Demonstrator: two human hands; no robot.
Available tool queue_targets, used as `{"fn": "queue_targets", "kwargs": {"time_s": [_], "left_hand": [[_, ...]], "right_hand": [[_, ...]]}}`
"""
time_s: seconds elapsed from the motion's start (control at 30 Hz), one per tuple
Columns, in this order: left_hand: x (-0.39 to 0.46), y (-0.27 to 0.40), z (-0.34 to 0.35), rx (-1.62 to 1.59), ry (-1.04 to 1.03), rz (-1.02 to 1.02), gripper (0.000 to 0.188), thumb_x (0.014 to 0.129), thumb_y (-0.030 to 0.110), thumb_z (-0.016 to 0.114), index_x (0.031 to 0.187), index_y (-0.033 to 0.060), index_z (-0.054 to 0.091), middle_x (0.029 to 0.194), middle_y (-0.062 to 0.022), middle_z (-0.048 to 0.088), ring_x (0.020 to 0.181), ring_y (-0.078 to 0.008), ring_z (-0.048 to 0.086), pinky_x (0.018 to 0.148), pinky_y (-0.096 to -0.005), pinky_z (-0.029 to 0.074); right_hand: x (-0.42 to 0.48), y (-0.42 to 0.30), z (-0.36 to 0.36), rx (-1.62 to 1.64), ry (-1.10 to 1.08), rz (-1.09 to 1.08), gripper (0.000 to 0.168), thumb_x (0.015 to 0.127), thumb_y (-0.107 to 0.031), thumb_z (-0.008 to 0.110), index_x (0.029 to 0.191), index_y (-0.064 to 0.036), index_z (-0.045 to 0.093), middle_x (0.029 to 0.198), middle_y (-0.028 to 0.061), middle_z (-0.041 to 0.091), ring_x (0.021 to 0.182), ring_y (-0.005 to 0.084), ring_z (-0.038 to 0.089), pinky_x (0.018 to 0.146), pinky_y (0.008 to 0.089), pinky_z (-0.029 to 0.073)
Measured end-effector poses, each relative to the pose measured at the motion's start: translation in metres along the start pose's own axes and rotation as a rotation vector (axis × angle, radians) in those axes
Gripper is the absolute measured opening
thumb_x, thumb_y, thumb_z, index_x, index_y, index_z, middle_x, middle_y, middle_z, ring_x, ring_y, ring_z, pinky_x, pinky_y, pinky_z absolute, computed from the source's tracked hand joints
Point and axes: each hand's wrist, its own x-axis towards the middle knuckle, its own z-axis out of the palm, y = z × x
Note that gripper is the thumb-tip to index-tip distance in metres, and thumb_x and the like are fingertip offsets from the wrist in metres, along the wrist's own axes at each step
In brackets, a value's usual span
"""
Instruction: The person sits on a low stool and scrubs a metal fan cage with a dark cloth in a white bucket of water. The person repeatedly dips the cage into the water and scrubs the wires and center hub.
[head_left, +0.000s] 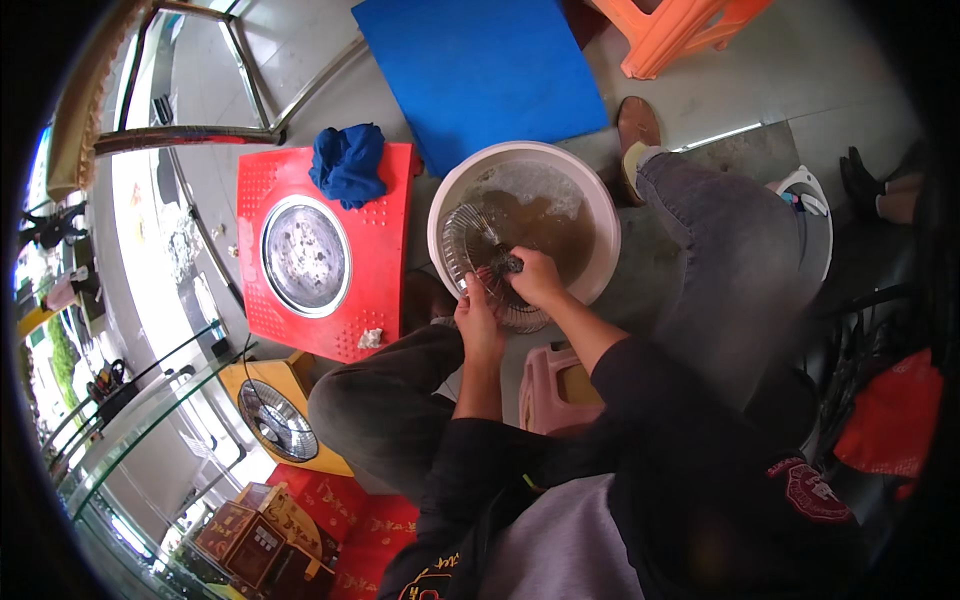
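Note:
A round wire grille (459, 234) is tilted over a pale plastic basin (610, 225), part of it reaching past the basin's near rim. My left hand (480, 319) grips the grille's wires on its near left side. In my right hand (536, 277) is a dark scrubbing pad (513, 264), probably steel wool, pressed against the grille near its middle. Murky brown water (574, 244) with foam at its far side fills the lower part of the basin. My fingers hide part of the pad and the wires.
Left of the basin, a red panel (375, 277) with a round metal dish (306, 256) carries a crumpled blue cloth (349, 166). A blue board (480, 67) lies beyond. Close by are a pink stool (536, 390), an orange stool (645, 45) and a yellow-framed heater (330, 457).

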Motion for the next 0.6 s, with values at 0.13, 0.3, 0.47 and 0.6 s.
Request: {"fn": "queue_targets", "kwargs": {"time_s": [0.13,0.3,0.47,0.6], "left_hand": [[-0.007,0.0,0.02,0.021,0.3,0.107,0.028,0.094,0.034,0.049,0.093,0.0081,0.06,0.063,0.0046,0.05,0.048,-0.0029,0.038,0.041,-0.0195,0.028],[-0.008,-0.006,0.016,0.024,0.121,0.038,0.029,0.094,0.034,0.048,0.093,0.0076,0.059,0.06,0.0061,0.046,0.045,-0.0025,0.033,0.039,-0.0199,0.024],[-0.007,-0.001,0.017,0.009,0.233,0.068,0.03,0.094,0.034,0.049,0.094,0.006,0.059,0.065,0.0047,0.05,0.052,-0.0039,0.04,0.044,-0.0204,0.03],[-0.008,-0.004,0.01,-0.023,0.103,0.026,0.031,0.093,0.035,0.049,0.095,0.006,0.059,0.067,0.0038,0.053,0.053,-0.0054,0.046,0.044,-0.0206,0.034]], "right_hand": [[-0.017,-0.014,-0.001,0.076,-0.239,-0.077,0.028,0.066,-0.013,0.067,0.092,-0.004,0.063,0.08,0.0173,0.064,0.077,0.0319,0.063,0.068,0.0363,0.048],[-0.002,0.004,-0.004,-0.034,-0.098,-0.044,0.026,0.066,-0.012,0.067,0.09,-0.003,0.062,0.079,0.0151,0.063,0.073,0.0241,0.061,0.068,0.0323,0.046],[-0.009,0.007,-0.005,0.073,-0.171,-0.011,0.026,0.066,-0.01,0.066,0.091,-0.002,0.062,0.078,0.0158,0.063,0.073,0.0241,0.062,0.067,0.0325,0.046],[-0.011,-0.007,-0.01,0.031,-0.161,-0.045,0.027,0.066,-0.009,0.066,0.092,-0.002,0.062,0.079,0.0167,0.063,0.074,0.0258,0.062,0.067,0.0337,0.047]]}}
